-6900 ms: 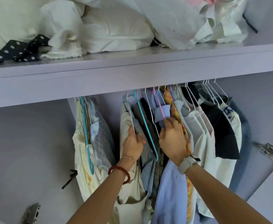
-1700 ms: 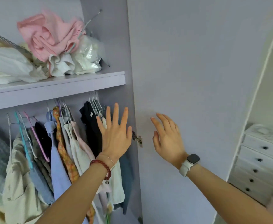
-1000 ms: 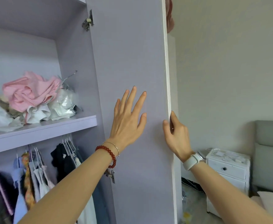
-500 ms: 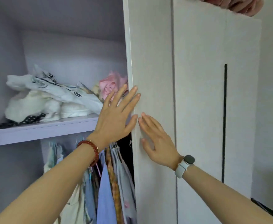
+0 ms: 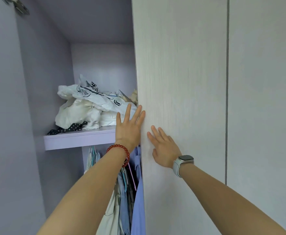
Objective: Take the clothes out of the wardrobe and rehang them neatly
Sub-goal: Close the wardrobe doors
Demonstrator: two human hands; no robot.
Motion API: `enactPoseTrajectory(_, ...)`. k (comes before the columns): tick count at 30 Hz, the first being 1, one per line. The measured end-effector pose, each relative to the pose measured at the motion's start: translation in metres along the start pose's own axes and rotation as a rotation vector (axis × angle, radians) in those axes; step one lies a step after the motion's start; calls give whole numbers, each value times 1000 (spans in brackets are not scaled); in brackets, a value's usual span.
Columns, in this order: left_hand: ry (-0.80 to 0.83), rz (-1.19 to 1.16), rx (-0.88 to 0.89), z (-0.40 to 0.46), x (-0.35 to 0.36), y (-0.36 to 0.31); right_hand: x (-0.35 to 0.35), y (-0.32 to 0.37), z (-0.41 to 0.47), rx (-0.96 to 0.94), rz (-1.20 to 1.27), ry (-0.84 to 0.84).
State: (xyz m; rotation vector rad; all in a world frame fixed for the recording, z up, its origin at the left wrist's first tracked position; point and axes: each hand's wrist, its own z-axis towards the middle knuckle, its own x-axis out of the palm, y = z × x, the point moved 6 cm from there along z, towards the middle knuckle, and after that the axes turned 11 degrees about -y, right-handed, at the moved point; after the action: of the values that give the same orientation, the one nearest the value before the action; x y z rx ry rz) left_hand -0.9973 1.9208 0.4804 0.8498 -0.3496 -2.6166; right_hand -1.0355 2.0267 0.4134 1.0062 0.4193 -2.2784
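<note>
Your right hand lay flat on the outer face of the pale wardrobe door, fingers straight and slightly spread, holding nothing. Your left hand sat just left of the door's edge, fingers straight and spread, its outer fingers touching that edge; whether the palm pressed anything could not be told. The door hid most of the wardrobe's inside. Left of the door, only a narrow strip of the hanging clothes showed below the lilac shelf, partly covered by your left forearm and cut off at the frame's bottom; the rail itself was out of sight. On the shelf, a heap of white bundled clothes and a black polka-dot cloth ran behind the door's edge. A hinge was cut off at the top left corner.
</note>
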Motion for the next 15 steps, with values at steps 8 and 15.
enactPoseTrajectory(8,94,-142,-202,-40,3,31,3,13,-10,50,220,-64)
enactPoseTrajectory(15,-239,-118,-305,-125,-65,88,-5,92,-37,-116,660,-422)
